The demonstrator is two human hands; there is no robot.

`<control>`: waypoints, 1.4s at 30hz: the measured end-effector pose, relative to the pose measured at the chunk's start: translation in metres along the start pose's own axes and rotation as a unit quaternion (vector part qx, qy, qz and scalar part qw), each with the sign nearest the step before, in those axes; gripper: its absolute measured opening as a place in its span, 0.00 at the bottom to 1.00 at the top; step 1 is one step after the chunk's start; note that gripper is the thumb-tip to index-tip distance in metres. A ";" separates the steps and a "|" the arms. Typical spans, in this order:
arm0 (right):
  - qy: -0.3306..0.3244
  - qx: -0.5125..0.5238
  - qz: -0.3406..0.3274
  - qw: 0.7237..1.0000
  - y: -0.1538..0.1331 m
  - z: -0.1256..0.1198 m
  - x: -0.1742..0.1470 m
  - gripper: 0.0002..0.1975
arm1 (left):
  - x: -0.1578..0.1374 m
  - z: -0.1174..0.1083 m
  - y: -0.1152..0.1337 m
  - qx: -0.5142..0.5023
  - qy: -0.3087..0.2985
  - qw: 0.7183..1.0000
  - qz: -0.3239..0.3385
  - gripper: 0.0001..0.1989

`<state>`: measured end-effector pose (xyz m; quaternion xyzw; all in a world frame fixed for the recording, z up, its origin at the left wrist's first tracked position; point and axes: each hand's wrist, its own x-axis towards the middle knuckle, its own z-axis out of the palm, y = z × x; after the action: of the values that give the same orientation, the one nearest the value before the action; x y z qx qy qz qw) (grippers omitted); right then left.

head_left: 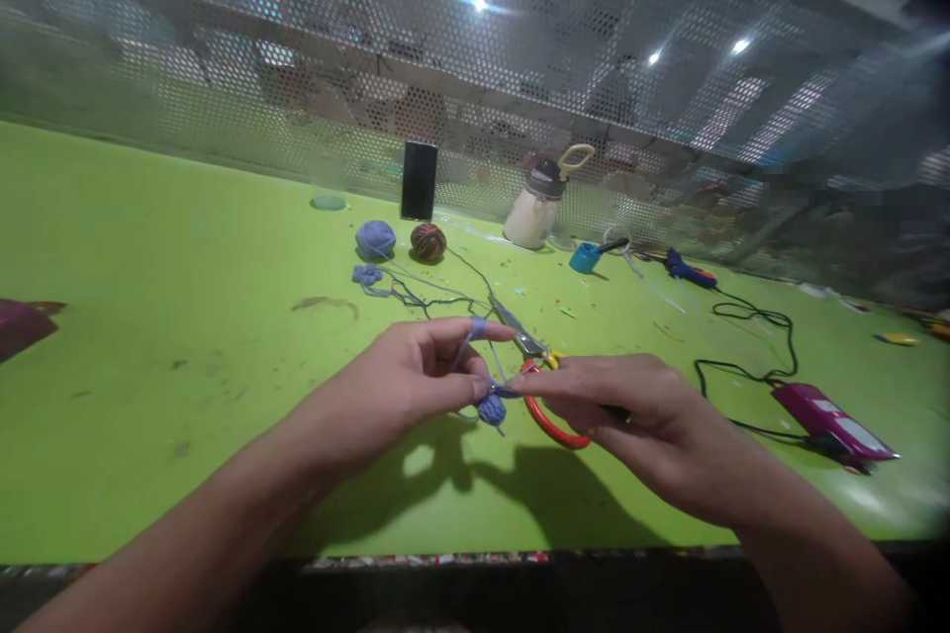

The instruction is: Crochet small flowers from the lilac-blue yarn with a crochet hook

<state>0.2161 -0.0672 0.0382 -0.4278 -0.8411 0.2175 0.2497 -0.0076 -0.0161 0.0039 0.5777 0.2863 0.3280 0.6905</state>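
A small purple crochet piece (491,409) is pinched between the thumb and fingers of my left hand (416,371). Purple yarn (479,327) wraps round that hand's raised index finger and runs down to the piece. My right hand (638,401) is closed on a crochet hook (617,411); its thin tip meets the stitches, and most of the shaft is hidden by the fingers. Beneath my hands lie scissors (553,427) with red and yellow handles, blades pointing away. Farther back are a purple yarn ball (375,239), a multicoloured yarn ball (428,242) and a small purple crocheted piece (366,274).
On the green table (185,257), a phone (420,180) stands upright near a pale bottle (534,208). A blue container (585,258), a blue glue gun (690,270) and a magenta power strip (835,420) with black cord are to the right. A perforated screen (297,69) borders the back.
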 end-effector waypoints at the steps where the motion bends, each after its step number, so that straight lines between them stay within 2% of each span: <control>1: -0.014 -0.016 -0.005 1.000 -0.001 -0.002 0.000 0.22 | 0.000 0.000 0.000 0.008 -0.001 1.000 0.001 0.20; 6: -0.056 -0.087 -0.026 0.994 -0.005 -0.007 0.001 0.26 | 0.001 0.004 0.003 0.038 0.008 0.999 0.000 0.20; 17: -0.062 -0.275 -0.007 0.959 -0.004 0.005 -0.002 0.35 | 0.005 0.008 -0.009 0.088 0.080 0.992 0.029 0.19; 20: -0.059 -0.326 0.001 0.944 -0.005 0.010 -0.002 0.33 | 0.005 0.009 -0.009 0.128 0.095 0.986 0.049 0.19; 23: -0.051 -0.366 0.002 0.929 -0.006 0.016 -0.003 0.28 | 0.004 0.012 -0.009 0.211 0.125 0.966 0.080 0.17; 26: -0.014 -0.380 -0.005 0.925 -0.004 0.024 -0.004 0.26 | 0.003 0.015 -0.011 0.328 0.162 0.917 0.159 0.15; 29: 0.065 -0.301 -0.001 0.951 -0.002 0.037 -0.002 0.25 | 0.002 0.020 -0.019 0.433 0.201 0.827 0.295 0.15; 31: 0.146 -0.163 0.008 0.976 -0.001 0.049 0.000 0.22 | 0.001 0.023 -0.026 0.481 0.229 0.762 0.366 0.16; 32: 0.194 -0.070 0.019 0.978 -0.001 0.056 0.001 0.20 | 0.000 0.024 -0.030 0.498 0.241 0.735 0.393 0.17; 33: 0.235 0.031 0.053 0.970 -0.001 0.064 0.003 0.17 | 0.000 0.025 -0.033 0.508 0.248 0.713 0.415 0.18; 35: 0.299 0.232 0.133 0.916 -0.001 0.080 0.006 0.12 | -0.001 0.027 -0.037 0.502 0.252 0.698 0.444 0.21; 36: 0.304 0.318 0.160 0.884 -0.002 0.088 0.008 0.12 | -0.001 0.028 -0.038 0.486 0.252 0.707 0.448 0.23; 37: 0.311 0.387 0.172 0.851 -0.003 0.094 0.009 0.12 | -0.001 0.028 -0.037 0.459 0.257 0.728 0.440 0.22; 38: 0.321 0.435 0.181 0.822 -0.004 0.100 0.011 0.12 | 0.000 0.028 -0.035 0.421 0.263 0.762 0.416 0.21; 39: 0.326 0.468 0.185 0.800 -0.005 0.105 0.012 0.12 | 0.001 0.027 -0.032 0.368 0.268 0.808 0.375 0.20; 41: 0.335 0.489 0.180 0.785 -0.006 0.109 0.012 0.11 | 0.003 0.023 -0.024 0.215 0.255 0.907 0.257 0.18; 42: 0.336 0.479 0.174 0.792 -0.006 0.109 0.012 0.11 | 0.004 0.021 -0.020 0.129 0.234 0.944 0.193 0.19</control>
<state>0.1407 -0.0774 -0.0404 -0.4388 -0.4041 0.4747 0.6471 0.0131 -0.0281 -0.0122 0.6132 0.3628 0.5411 0.4468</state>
